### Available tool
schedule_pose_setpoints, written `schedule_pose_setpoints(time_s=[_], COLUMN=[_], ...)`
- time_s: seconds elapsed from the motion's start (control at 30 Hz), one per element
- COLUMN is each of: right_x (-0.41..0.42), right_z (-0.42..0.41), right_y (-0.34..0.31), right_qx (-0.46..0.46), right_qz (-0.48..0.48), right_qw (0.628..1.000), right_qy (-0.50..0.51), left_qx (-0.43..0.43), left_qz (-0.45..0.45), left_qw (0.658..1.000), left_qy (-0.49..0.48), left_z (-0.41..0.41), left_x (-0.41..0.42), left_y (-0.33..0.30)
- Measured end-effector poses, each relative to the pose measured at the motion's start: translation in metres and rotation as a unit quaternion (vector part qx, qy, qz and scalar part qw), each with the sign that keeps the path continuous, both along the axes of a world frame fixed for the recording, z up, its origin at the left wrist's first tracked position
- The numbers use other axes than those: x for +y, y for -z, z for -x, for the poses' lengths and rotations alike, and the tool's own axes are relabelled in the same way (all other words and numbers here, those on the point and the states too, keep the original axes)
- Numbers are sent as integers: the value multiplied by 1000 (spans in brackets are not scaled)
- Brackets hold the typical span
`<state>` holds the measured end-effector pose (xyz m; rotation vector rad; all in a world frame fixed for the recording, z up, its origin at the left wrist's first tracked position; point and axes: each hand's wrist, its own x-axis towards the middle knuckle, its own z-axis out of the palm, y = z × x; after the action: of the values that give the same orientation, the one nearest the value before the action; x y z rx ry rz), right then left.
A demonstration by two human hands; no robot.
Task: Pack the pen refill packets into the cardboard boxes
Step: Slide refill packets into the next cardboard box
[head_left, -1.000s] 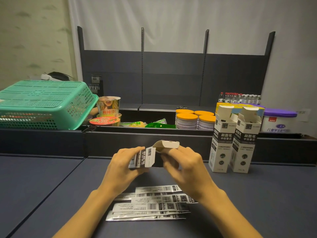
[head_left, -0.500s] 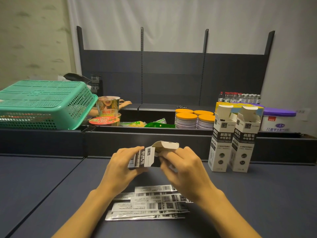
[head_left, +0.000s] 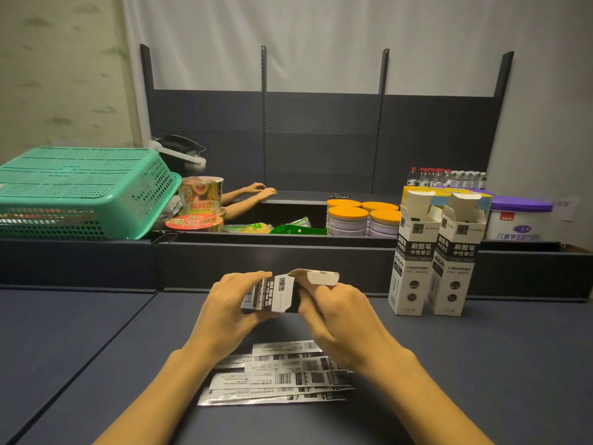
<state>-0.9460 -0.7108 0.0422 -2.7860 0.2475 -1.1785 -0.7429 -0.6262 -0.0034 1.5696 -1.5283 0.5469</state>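
Note:
My left hand (head_left: 226, 308) grips a small white-and-black cardboard box (head_left: 272, 295) held sideways above the table, its top flap (head_left: 321, 277) open. My right hand (head_left: 340, 319) holds the box's open end, fingers curled at the mouth under the flap. Below my hands, several silver-and-white pen refill packets (head_left: 279, 377) lie in a loose pile on the dark table. Two more boxes stand upright with open flaps to the right, one (head_left: 412, 261) beside the other (head_left: 455, 264).
An upturned green plastic basket (head_left: 80, 191) sits at the back left. Noodle cups (head_left: 200, 200), orange-lidded tins (head_left: 356, 216), water bottles (head_left: 446, 178) and a purple-lidded tub (head_left: 516, 220) line the back shelf. Another person's hand (head_left: 256, 191) reaches onto that shelf.
My hands keep the box in nearly the same place. Behind the shelf, another person's head and hand have come into view, reaching rightward along it.

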Motion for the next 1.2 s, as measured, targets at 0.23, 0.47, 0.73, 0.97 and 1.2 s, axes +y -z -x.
schedule_pose_setpoints(time_s=[0.23,0.47,0.73,0.97,1.2], right_x=[4,0,-9,-8,-6], right_z=[1,-1,-2,-1,0], right_y=[-3,-2,3,3,3], right_qx=[9,-91,-101,-87,-79], right_qz=[43,98,115,83,67], right_qw=[999,990,988,992,995], right_qy=[8,44,36,24,-4], left_qx=[-7,6,-5,-13,-10], left_qz=[-1,-1,1,2,5], left_qw=[1000,1000,1000,1000,999], left_qy=[-4,-26,-22,-23,-41], left_z=[-1,-3,-1,-2,-3], left_x=[0,0,0,0,0], left_y=[1,1,-1,0,0])
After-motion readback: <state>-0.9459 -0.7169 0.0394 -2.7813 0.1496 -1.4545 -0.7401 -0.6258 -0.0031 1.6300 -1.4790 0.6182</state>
